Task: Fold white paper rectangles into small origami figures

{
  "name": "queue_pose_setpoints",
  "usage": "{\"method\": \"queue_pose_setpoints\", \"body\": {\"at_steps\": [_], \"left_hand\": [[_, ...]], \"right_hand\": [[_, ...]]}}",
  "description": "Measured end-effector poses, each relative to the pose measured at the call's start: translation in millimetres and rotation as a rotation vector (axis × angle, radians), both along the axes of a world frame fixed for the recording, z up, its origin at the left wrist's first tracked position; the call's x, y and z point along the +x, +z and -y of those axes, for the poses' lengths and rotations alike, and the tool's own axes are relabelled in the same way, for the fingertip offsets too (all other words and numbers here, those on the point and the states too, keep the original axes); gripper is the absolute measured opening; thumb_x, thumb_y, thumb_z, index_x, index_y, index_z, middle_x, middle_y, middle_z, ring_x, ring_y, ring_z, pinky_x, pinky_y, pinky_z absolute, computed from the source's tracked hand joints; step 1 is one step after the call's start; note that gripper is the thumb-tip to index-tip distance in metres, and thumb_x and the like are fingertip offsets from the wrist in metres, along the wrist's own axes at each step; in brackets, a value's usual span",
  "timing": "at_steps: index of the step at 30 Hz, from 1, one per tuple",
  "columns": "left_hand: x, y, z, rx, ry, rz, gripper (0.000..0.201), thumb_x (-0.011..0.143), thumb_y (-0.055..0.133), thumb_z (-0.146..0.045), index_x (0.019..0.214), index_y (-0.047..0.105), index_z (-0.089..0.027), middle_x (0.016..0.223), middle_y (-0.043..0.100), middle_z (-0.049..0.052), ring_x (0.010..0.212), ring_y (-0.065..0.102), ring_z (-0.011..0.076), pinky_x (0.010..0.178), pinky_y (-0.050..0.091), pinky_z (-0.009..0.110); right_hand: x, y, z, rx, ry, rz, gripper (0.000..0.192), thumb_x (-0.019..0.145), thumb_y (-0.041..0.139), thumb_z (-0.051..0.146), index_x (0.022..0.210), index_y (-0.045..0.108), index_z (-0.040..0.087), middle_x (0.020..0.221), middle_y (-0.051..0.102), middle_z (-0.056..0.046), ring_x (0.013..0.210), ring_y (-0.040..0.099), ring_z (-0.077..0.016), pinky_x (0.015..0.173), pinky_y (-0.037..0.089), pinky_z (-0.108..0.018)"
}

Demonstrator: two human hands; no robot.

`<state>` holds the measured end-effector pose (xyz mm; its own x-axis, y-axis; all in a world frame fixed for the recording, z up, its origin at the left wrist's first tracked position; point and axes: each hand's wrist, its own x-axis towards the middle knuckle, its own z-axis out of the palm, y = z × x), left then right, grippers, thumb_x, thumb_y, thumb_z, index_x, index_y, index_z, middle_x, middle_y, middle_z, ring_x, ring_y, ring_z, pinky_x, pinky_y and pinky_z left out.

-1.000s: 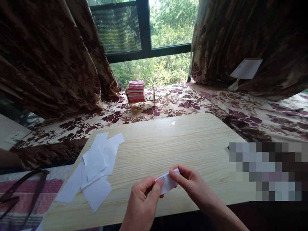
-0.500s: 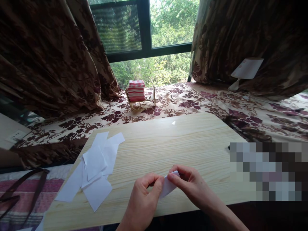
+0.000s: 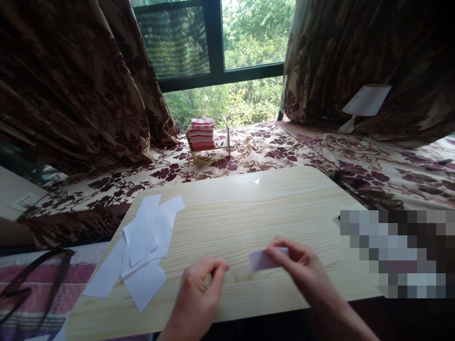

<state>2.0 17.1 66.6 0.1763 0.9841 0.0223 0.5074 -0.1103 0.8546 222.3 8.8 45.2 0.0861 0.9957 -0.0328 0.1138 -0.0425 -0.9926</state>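
Note:
My right hand (image 3: 300, 267) holds a small folded white paper (image 3: 261, 259) by its right end, low over the front of the light wooden table (image 3: 241, 213). My left hand (image 3: 197, 296) hovers to the left of it, near the table's front edge, fingers curled with thumb and forefinger pinched and nothing in them. A gap separates the left hand from the paper. A loose pile of white paper sheets (image 3: 138, 248) lies on the table's left side.
A tiny paper scrap (image 3: 256, 181) lies near the table's far edge. A small wooden rack with a red-and-white striped stack (image 3: 202, 134) stands on the floral cloth by the window. A white lamp (image 3: 362, 104) sits at the right. A blurred patch covers the right edge.
Both hands held the folded paper together before. Now my left hand has let go and drawn left, and my right hand has carried the paper to the right.

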Motion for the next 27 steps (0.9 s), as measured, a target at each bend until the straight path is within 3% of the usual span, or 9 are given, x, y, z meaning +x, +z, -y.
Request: {"method": "queue_pose_setpoints", "body": {"at_steps": [2, 3, 7, 11, 15, 18, 20, 22, 27], "left_hand": [[-8.7, 1.2, -3.5, 0.024, 0.121, 0.010, 0.021, 0.083, 0.057, -0.032, 0.068, 0.066, -0.019, 0.069, 0.066, 0.002, 0.071, 0.060, 0.0197, 0.068, 0.043, 0.026], [-9.6, 2.8, -4.0, 0.031, 0.112, 0.007, 0.022, 0.084, 0.055, -0.032, 0.070, 0.065, -0.019, 0.070, 0.065, 0.002, 0.072, 0.060, 0.0197, 0.069, 0.043, 0.026], [6.8, 13.0, 0.3, -0.021, -0.169, -0.032, 0.018, 0.090, 0.051, -0.032, 0.091, 0.064, -0.021, 0.085, 0.064, 0.003, 0.082, 0.059, 0.0186, 0.066, 0.043, 0.024], [23.5, 19.4, 4.6, 0.035, -0.306, -0.096, 0.024, 0.093, 0.044, -0.027, 0.074, 0.058, -0.020, 0.074, 0.059, 0.002, 0.075, 0.056, 0.0168, 0.069, 0.041, 0.025], [16.5, 24.9, 6.3, 0.156, -0.369, -0.143, 0.030, 0.092, 0.044, -0.023, 0.063, 0.052, -0.019, 0.066, 0.055, 0.002, 0.069, 0.054, 0.0162, 0.073, 0.040, 0.028], [-4.2, 29.6, 4.6, 0.185, -0.333, -0.127, 0.028, 0.090, 0.046, -0.022, 0.062, 0.051, -0.020, 0.064, 0.054, 0.001, 0.067, 0.053, 0.0154, 0.068, 0.040, 0.025], [-17.8, 31.8, 1.9, 0.175, -0.188, -0.102, 0.028, 0.089, 0.046, -0.021, 0.061, 0.049, -0.021, 0.062, 0.051, -0.001, 0.060, 0.050, 0.0131, 0.060, 0.039, 0.023], [-22.9, 33.4, -0.3, 0.178, -0.073, -0.096, 0.028, 0.087, 0.047, -0.019, 0.058, 0.045, -0.021, 0.058, 0.045, -0.004, 0.056, 0.046, 0.0117, 0.057, 0.037, 0.022], [2.8, 35.7, 1.1, 0.018, -0.297, -0.093, 0.019, 0.092, 0.048, -0.029, 0.078, 0.059, -0.021, 0.078, 0.060, 0.000, 0.077, 0.056, 0.0154, 0.067, 0.041, 0.022]], "right_hand": [[11.1, -0.2, -1.7, -0.018, -0.084, 0.019, 0.033, 0.079, 0.064, 0.051, 0.071, 0.065, 0.018, 0.064, 0.057, 0.000, 0.061, 0.050, -0.0151, 0.055, 0.037, -0.026], [12.7, 1.1, -2.1, -0.007, -0.022, 0.059, 0.032, 0.080, 0.065, 0.049, 0.071, 0.065, 0.018, 0.065, 0.057, 0.000, 0.062, 0.050, -0.0153, 0.056, 0.037, -0.026], [-4.4, 12.6, -0.9, 0.043, 0.241, 0.095, 0.028, 0.085, 0.060, 0.040, 0.068, 0.063, 0.019, 0.065, 0.056, 0.001, 0.064, 0.049, -0.0143, 0.058, 0.037, -0.026], [-22.5, 22.0, 3.3, 0.072, 0.307, 0.110, 0.025, 0.087, 0.058, 0.034, 0.068, 0.061, 0.018, 0.065, 0.055, 0.001, 0.065, 0.050, -0.0139, 0.060, 0.037, -0.026], [-16.8, 24.2, 6.3, 0.104, 0.372, 0.149, 0.028, 0.088, 0.056, 0.032, 0.064, 0.059, 0.018, 0.064, 0.056, 0.000, 0.064, 0.051, -0.0141, 0.060, 0.037, -0.026], [1.8, 23.6, 4.3, 0.138, 0.306, 0.169, 0.029, 0.089, 0.055, 0.034, 0.066, 0.060, 0.018, 0.066, 0.057, -0.001, 0.065, 0.053, -0.0151, 0.060, 0.038, -0.027], [12.6, 24.7, 1.7, 0.137, 0.147, 0.175, 0.029, 0.089, 0.055, 0.037, 0.068, 0.062, 0.019, 0.066, 0.057, -0.001, 0.064, 0.052, -0.0148, 0.057, 0.037, -0.026], [14.8, 28.0, -0.2, 0.118, 0.196, 0.199, 0.030, 0.089, 0.057, 0.037, 0.066, 0.061, 0.019, 0.066, 0.058, -0.001, 0.064, 0.053, -0.0149, 0.059, 0.038, -0.026], [-8.1, 39.7, -0.1, 0.126, 0.386, 0.173, 0.030, 0.090, 0.055, 0.036, 0.066, 0.059, 0.019, 0.065, 0.057, 0.000, 0.065, 0.052, -0.0146, 0.060, 0.038, -0.026]]}}
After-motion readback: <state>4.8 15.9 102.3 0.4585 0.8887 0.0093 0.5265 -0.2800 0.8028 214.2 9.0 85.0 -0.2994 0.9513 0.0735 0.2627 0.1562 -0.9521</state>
